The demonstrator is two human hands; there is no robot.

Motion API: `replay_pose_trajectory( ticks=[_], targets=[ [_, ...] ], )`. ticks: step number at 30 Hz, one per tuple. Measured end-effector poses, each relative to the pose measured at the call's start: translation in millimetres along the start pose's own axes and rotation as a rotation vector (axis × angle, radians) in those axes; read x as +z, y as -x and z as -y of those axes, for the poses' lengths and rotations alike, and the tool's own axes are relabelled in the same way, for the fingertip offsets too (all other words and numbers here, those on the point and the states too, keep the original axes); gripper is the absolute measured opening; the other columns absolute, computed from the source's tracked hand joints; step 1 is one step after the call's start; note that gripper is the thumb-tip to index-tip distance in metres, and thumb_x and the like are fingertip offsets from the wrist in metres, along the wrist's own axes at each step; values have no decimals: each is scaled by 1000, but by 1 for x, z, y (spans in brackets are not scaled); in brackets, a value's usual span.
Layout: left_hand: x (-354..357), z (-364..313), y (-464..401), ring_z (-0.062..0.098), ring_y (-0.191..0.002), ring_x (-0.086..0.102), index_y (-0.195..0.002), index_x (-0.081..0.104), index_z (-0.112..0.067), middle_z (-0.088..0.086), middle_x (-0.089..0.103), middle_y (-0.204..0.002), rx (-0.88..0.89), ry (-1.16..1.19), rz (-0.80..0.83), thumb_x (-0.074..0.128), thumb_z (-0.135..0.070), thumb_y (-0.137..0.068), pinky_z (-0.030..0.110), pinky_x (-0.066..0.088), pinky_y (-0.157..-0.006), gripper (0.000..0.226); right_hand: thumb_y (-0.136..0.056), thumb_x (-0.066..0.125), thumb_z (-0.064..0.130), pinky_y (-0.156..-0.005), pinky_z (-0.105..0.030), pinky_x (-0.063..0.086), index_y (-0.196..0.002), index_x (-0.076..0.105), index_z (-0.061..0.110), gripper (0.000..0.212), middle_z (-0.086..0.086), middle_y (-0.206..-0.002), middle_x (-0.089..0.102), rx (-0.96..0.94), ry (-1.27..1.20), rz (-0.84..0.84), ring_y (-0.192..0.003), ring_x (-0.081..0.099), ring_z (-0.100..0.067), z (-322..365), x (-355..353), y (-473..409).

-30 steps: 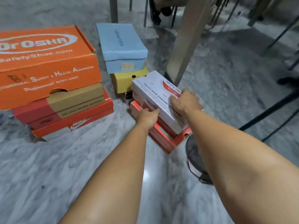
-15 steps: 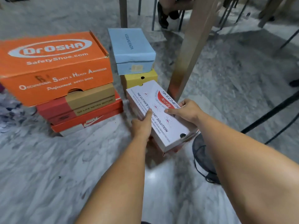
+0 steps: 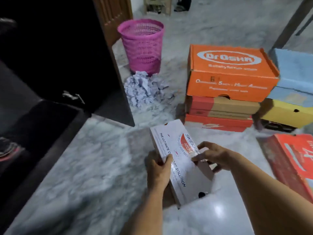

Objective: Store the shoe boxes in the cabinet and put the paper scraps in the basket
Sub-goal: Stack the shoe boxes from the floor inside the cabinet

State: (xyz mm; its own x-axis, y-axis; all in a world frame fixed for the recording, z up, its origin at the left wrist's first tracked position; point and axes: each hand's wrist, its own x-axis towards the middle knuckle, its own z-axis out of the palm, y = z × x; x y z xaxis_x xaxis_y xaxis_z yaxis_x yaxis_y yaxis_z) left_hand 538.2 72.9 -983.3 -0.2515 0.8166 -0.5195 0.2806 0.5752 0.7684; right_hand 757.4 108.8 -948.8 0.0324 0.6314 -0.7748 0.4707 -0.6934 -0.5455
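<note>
I hold a white shoe box (image 3: 176, 150) with red and blue print above the marble floor, in both hands. My left hand (image 3: 158, 168) grips its left long edge, my right hand (image 3: 214, 156) its right side. A dark open cabinet (image 3: 50, 68) fills the left of the view. A heap of crumpled white paper scraps (image 3: 144, 89) lies on the floor in front of a pink mesh basket (image 3: 142, 46). To the right stands a stack with a big orange box (image 3: 230, 72) on top of a tan-and-red box (image 3: 221, 107) and an orange box (image 3: 218, 122).
A light blue box (image 3: 294, 75) sits on a yellow box (image 3: 284, 112) at the far right. A red-orange box (image 3: 294, 160) lies at the right edge. A brown wooden cabinet door (image 3: 115, 19) stands open behind the basket. A table leg (image 3: 291, 22) crosses the top right.
The white box has come off the red-orange box, held in both hands. The view has swung left, so the cabinet, basket and paper heap now show.
</note>
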Motion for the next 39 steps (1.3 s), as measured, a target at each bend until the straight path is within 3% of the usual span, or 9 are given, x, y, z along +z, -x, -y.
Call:
replay_pose_trajectory(
  ticks=[7,12,15,17,19,24,29,33,39],
  targets=[
    [-122,76,-50,26,-89,70,-86,66,-19,-1,74,-88,-180,186,-325,57,-78,-73,39,57,-83,61,-75,84,23,-85,-43,47,-116,68,44,49,2,-100,78,-171,109,229,-100,68,-21,111,136,-59],
    [-190,70,-103,27,-78,72,-90,71,-18,4,75,-84,-245,306,-474,41,-95,-62,42,61,-74,88,-81,82,15,-61,-25,49,-113,75,21,33,-5,-103,77,-367,-60,167,-82,68,-20,190,194,-74],
    [-235,37,-134,32,-94,69,-104,71,-15,9,74,-103,-203,332,-592,40,-86,-69,36,56,-79,85,-82,79,21,-74,-33,52,-98,81,20,16,-6,-109,77,-455,-181,126,-86,69,-22,235,214,-83],
    [-265,20,-157,33,-102,67,-112,70,-14,9,72,-110,-155,371,-646,48,-74,-81,33,48,-78,71,-74,77,39,-88,-47,52,-106,78,30,33,-2,-117,74,-421,-120,146,-105,67,-28,261,227,-88],
    [-291,12,-180,34,-107,64,-117,67,-11,10,68,-112,-146,394,-686,52,-66,-86,32,42,-78,65,-69,74,46,-85,-55,53,-118,72,29,52,-7,-125,67,-395,-17,186,-115,61,-37,284,244,-94],
    [-339,11,-212,34,-119,61,-130,61,-7,14,65,-132,-79,435,-778,56,-49,-95,27,38,-83,55,-90,67,13,-78,-43,58,-114,67,13,24,-6,-84,77,-518,-168,207,-70,73,-21,325,295,-115],
    [-350,19,-227,27,-121,61,-151,39,-19,5,61,-137,99,346,-694,73,-37,-88,30,49,-96,74,-77,77,20,-90,-40,58,-112,66,25,37,-2,-107,78,-707,-277,122,-98,74,-21,345,347,-152],
    [-361,23,-249,33,-127,57,-160,18,-29,8,56,-144,124,302,-654,63,-38,-96,34,48,-94,78,-92,73,11,-94,-37,58,-129,64,17,38,-3,-118,72,-859,-226,58,-106,72,-23,358,372,-166],
    [-378,6,-272,36,-129,53,-160,11,-25,11,49,-149,71,253,-693,52,-42,-101,41,49,-103,74,-85,69,46,-105,-41,53,-139,60,27,58,8,-135,67,-938,-104,-5,-122,65,-15,385,389,-199]
  ],
)
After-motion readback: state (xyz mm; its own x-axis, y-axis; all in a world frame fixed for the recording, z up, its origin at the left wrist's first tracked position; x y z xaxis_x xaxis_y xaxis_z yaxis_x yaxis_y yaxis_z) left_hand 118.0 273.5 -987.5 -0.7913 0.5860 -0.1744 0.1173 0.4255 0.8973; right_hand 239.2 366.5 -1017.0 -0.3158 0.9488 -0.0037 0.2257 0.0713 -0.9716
